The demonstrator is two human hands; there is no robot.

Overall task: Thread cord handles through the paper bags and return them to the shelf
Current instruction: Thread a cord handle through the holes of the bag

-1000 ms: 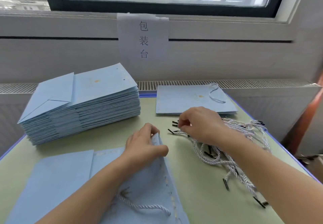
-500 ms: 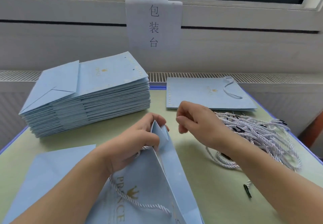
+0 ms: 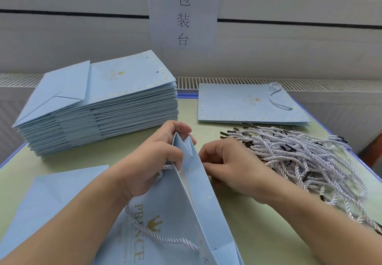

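A light blue paper bag with gold "PRINCE" lettering lies partly opened in front of me. My left hand pinches its folded top edge and holds the mouth apart. One white twisted cord handle hangs across its near face. My right hand rests against the bag's right panel near a punched hole, fingers curled; whether it holds a cord I cannot tell. A heap of loose cords with black tips lies just right of that hand.
A tall stack of flat blue bags sits at the back left. One finished bag with a cord lies at the back right. Another flat bag lies under my left forearm. A paper sign hangs on the wall behind the green table.
My left hand lifted the bag's top edge and opened the mouth. My right hand left the cord pile and came in against the bag's right panel.
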